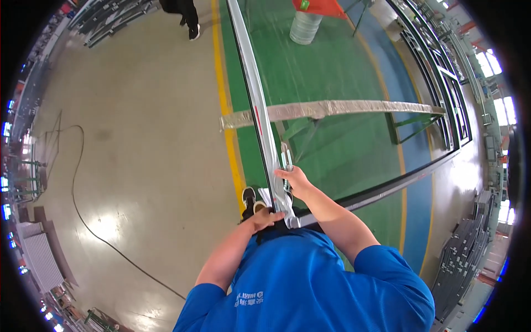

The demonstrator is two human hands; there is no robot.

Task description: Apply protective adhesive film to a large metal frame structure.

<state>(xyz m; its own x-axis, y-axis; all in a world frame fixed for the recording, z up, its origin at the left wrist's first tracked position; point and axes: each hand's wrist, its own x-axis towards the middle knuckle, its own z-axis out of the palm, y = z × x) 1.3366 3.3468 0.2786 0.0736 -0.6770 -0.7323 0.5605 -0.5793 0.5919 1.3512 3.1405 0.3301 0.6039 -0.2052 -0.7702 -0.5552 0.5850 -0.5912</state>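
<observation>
Head view, right fingers (pixel 282 174) are grasping a metal tool (pixel 286 157), left fingers (pixel 274 216) are touching the frame's (pixel 262 105) near corner, grip unclear

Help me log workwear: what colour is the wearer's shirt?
Blue shirt, white chest print; head view shows it.

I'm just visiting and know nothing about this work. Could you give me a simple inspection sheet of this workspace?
Surface: wrapped beam passing beneath one frame bar, above a green floor; contact between beam and bar unclear.
Job's things: long frame with silvery film along one bar, crumpled at the near corner; metallic tool beside that bar.
Clutter: whitish bucket near an orange-red object.
Hands: left hand touches the film near the corner; right hand is at the tool, grip partly hidden.
Cables: one dark cable curving across the floor at left.
Surroundings: another person's legs at top; stacked profiles at right.
</observation>
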